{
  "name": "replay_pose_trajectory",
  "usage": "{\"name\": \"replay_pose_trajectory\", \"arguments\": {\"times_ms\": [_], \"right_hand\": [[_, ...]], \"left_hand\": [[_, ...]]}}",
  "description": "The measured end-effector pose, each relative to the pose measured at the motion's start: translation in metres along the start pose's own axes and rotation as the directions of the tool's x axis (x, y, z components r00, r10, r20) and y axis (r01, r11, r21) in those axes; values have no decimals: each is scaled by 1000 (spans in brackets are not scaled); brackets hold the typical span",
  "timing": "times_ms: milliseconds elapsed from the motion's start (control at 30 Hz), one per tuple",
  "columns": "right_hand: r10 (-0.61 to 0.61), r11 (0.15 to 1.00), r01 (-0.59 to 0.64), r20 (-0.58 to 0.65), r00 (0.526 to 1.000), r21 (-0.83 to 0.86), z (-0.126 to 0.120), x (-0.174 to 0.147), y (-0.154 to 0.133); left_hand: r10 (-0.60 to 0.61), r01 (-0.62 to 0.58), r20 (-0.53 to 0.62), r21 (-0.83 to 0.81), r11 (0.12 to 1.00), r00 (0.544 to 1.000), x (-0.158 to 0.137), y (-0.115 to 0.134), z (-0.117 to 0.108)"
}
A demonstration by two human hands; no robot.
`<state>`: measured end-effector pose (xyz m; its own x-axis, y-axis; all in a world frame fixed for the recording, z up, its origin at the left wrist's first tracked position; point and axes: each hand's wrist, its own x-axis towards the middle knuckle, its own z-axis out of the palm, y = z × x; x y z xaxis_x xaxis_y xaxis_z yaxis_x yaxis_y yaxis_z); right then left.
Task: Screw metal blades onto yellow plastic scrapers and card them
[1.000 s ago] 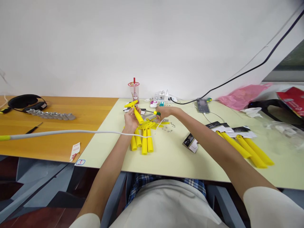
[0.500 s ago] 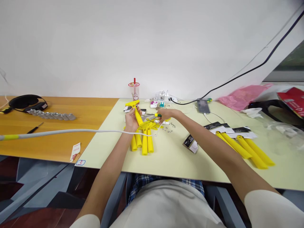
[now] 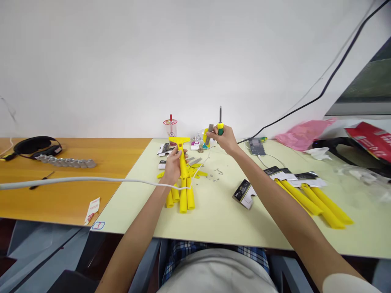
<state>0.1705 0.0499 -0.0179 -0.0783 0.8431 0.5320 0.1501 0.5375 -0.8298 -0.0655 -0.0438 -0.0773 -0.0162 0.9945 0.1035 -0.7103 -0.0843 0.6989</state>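
Far left, on the wooden table (image 3: 64,195): one row of small metal pieces (image 3: 67,161). Next, the left hand (image 3: 172,167), fingers curled round the stem of one yellow T-shaped handle (image 3: 183,162), crossbar uppermost, clear of the grip. Nearer the person than that hand, on the pale table (image 3: 214,219): a cluster of yellow handles (image 3: 183,199). Between the two arms: scattered small bits of hardware (image 3: 217,173). Then the right hand (image 3: 228,140), raised, thumb and fingers pinching one grey metal strip (image 3: 209,133) against one yellow piece (image 3: 205,140); in the same grasp, one screwdriver (image 3: 220,128), tip upward. Far right: more yellow handles on cards (image 3: 324,208), well apart from both hands.
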Motion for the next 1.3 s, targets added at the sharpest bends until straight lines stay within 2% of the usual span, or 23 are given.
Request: {"name": "replay_pose_trajectory", "arguments": {"times_ms": [67,167,233,333,433,500,633,733,867,1067,1300], "right_hand": [[30,986,-18,-70,997,166,-8,-7,-13],[84,945,-56,-74,994,323,-27,-23,-26],[133,937,-106,-58,989,332,-42,-37,-27],[220,941,-197,-56,974,274,-64,-60,-19],[292,925,-267,-56,955,271,-81,-82,-1],[327,909,-296,-63,943,294,-87,-95,10],[382,881,-342,-63,922,326,-90,-115,24],[388,874,-348,-55,920,340,-85,-123,23],[367,878,-345,-5,930,332,-79,-128,18],[349,904,-354,67,935,240,-72,-133,15],[317,917,-340,138,938,210,-63,-140,13]], "left_hand": [[-6,3,73,36,999,997,-4,2,7],[-18,-2,175,109,994,984,-7,10,25],[-40,1,237,164,986,971,-5,18,43],[-144,74,308,229,971,940,1,21,76],[-274,155,321,350,924,907,9,1,102],[-367,195,280,494,847,887,12,-23,110],[-459,199,209,695,691,864,9,-66,105],[-481,217,197,706,675,854,4,-80,96],[-474,248,164,682,688,865,-6,-81,89],[-418,229,140,663,713,897,-21,-73,85],[-407,239,136,627,741,903,-27,-67,72]]}}
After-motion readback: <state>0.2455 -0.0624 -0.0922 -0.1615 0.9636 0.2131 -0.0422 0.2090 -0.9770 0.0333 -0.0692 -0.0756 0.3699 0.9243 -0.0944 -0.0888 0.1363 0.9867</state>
